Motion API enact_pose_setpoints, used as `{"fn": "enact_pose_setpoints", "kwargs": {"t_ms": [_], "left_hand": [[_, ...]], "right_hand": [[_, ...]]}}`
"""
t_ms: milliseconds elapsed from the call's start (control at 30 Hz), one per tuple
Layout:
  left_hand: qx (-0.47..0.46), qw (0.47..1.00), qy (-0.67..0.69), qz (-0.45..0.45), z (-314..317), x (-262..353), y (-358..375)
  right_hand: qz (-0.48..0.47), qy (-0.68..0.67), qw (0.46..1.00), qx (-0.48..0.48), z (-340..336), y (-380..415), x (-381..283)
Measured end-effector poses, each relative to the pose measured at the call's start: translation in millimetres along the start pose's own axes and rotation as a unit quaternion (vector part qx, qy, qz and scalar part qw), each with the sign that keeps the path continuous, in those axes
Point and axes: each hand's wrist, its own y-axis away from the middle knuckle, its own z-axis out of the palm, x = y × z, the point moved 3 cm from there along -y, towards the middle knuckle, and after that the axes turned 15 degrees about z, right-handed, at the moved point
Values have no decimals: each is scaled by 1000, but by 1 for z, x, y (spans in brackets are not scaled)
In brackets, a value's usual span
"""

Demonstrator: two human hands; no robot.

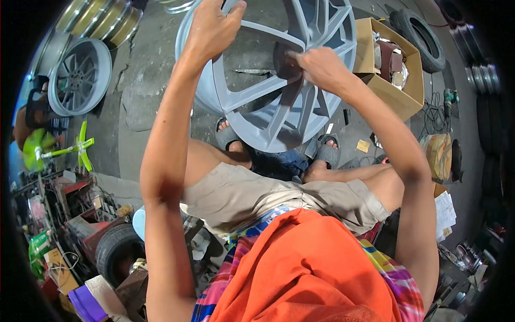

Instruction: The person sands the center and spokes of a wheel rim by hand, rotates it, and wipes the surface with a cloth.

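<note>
A grey alloy wheel rim (252, 97) leans between my feet, its spokes facing me. My left hand (214, 27) is at the rim's upper left edge, fingers curled over it and thumb sticking out; part of the fingers is hidden. My right hand (323, 67) is closed close to the hub, its fingertips against the spokes. Whatever is pinched in it, if anything, does not show. A dark patch, perhaps shadow, lies on the spokes beside those fingertips.
A cardboard box (413, 88) with scraps stands right of the rim, before a black tire (421, 40). Another alloy rim (80, 77) is at left, above a green fan (80, 146). A power tool (449, 102) with its cable lies at right. Clutter and a tire (119, 252) fill the lower left.
</note>
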Motion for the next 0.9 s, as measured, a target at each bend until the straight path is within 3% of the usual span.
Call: {"fn": "enact_pose_setpoints", "kwargs": {"t_ms": [100, 167, 300, 367, 467, 567, 667, 733, 767, 833, 900], "left_hand": [[-3, 1000, 8, -18, -1, 0, 0], [-12, 999, -4, -39, -1, -1, 2], [-11, 999, 17, -33, -1, 2, 0], [-10, 1000, 6, -18, -2, 3, 0], [0, 1000, -17, -4, 1, 1, 2], [7, 999, -28, 22, 0, 4, 1], [-6, 1000, 9, -22, -1, 6, -1], [-26, 983, 65, -172, -1, 11, -1], [-25, 983, 67, -172, 2, 5, 1], [15, 1000, -21, -1, -1, -3, 3], [9, 1000, 3, -19, -3, -9, 4]], "right_hand": [[46, -14, 995, 88, -4, -4, -4], [16, 37, 998, -40, 1, 2, -11], [16, 46, 999, 13, -11, -4, -15], [81, 24, 996, 32, -5, -8, -18], [58, -5, 998, -40, -3, -7, -16], [21, 70, 997, -12, -12, -7, -13], [10, 50, 996, 69, -3, -4, -1], [-22, 32, 995, 93, 8, 9, 20], [-62, 16, 991, 116, 10, 17, 33], [-84, 39, 987, 135, 7, 36, 49], [15, 68, 997, -44, 10, 44, 62]]}}
